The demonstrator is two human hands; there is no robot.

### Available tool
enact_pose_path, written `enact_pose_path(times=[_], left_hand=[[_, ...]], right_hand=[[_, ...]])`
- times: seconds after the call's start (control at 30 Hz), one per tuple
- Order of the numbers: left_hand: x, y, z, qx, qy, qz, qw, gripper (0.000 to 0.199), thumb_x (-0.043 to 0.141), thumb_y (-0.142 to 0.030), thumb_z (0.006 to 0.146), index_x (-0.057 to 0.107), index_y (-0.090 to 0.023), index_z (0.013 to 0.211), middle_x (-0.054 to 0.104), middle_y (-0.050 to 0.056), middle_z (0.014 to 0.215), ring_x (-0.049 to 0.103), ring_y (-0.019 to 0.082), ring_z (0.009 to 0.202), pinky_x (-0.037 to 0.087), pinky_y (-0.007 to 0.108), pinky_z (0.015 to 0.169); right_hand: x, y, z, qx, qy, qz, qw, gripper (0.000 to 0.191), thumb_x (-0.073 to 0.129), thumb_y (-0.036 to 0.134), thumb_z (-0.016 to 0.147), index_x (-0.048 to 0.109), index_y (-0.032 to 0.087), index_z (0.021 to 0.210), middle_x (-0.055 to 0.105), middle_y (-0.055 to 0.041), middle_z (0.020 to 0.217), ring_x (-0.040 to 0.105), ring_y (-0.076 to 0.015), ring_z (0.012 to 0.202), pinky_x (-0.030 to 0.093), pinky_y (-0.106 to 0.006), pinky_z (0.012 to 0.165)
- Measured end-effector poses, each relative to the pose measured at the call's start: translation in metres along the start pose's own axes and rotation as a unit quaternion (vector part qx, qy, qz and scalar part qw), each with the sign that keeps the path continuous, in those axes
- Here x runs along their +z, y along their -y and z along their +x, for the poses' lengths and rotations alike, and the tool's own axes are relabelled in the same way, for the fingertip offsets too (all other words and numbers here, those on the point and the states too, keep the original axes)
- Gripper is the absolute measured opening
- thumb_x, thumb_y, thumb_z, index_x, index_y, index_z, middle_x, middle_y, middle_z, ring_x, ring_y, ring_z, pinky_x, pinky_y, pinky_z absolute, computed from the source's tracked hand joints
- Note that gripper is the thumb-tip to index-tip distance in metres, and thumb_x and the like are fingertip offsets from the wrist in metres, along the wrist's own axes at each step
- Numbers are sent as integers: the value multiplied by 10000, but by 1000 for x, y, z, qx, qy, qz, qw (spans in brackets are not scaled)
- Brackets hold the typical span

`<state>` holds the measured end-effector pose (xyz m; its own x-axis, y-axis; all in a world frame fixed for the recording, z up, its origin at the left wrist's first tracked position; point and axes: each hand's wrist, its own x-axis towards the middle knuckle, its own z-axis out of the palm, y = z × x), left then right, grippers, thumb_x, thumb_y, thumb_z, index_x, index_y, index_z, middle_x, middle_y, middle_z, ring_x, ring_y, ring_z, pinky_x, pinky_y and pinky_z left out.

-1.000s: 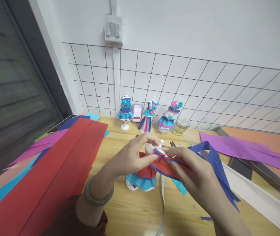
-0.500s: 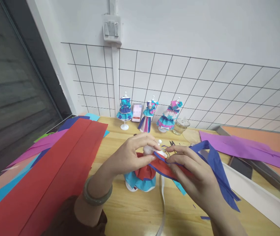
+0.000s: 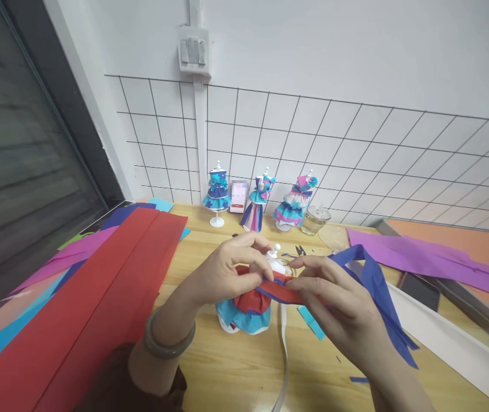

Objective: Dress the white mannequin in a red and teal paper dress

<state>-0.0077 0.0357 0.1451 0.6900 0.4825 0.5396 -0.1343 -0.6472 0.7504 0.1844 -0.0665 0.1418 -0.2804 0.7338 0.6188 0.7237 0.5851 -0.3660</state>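
Observation:
A small white dress form (image 3: 275, 263) stands on the table in front of me, wearing a gathered red and light-blue skirt (image 3: 250, 303). My left hand (image 3: 238, 266) pinches a red strip with blue edging (image 3: 279, 292) against the form's waist, thumb and fingers together. To its right, my right hand (image 3: 334, 292) grips the same strip between thumb and fingers. Part of the strip is hidden behind my right fingers. A narrow white ribbon (image 3: 285, 349) runs down the table below the form.
Three dressed mini forms, one in blue ruffles (image 3: 217, 189), stand at the back beside a phone (image 3: 239, 196) and a glass cup (image 3: 315, 220). Red sheets (image 3: 111, 297) cover the left. Small snips (image 3: 299, 250), dark-blue strips (image 3: 381, 297) and purple paper (image 3: 420, 257) lie to the right.
Both hands have brought the red strip lower and flatter against the form's waist. My left fingers have shifted off its white top, so more of the form shows.

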Motion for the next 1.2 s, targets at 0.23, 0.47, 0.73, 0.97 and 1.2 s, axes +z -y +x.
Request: enact_pose_path(times=[0.23,0.47,0.73,0.97,1.2], left_hand=[[0,1,0,9,-14,28,999,205,552,-17,712,664,-186,738,562,44,991,565,162,972,466,287,821],[-1,2,0,14,-18,21,1000,212,541,1,704,639,-183,740,571,43,990,560,164,989,472,263,771],[-1,1,1,20,-15,25,999,216,531,2,705,638,-181,748,577,48,995,564,166,991,473,268,781],[-3,3,0,33,-19,44,998,184,547,-26,709,633,-187,730,593,50,969,566,178,991,473,302,813],[-3,3,1,33,-19,43,998,191,531,-18,713,620,-185,741,601,50,967,569,175,991,470,306,833]], right_hand=[[-1,-1,-1,3,-4,-2,1000,296,471,11,850,596,226,1010,536,-79,1070,582,-180,948,489,-284,699],[-7,3,-3,70,0,68,995,171,523,136,872,605,239,981,630,-43,1004,588,-175,972,490,-284,802],[-8,6,7,171,51,55,982,143,510,296,899,632,221,899,666,-27,816,608,-158,743,470,-256,630],[-6,5,5,171,43,31,984,226,491,290,895,569,207,699,584,2,629,528,-135,574,418,-241,515],[-7,5,4,179,51,19,982,229,486,306,898,584,212,714,603,-2,634,550,-143,590,435,-243,523]])
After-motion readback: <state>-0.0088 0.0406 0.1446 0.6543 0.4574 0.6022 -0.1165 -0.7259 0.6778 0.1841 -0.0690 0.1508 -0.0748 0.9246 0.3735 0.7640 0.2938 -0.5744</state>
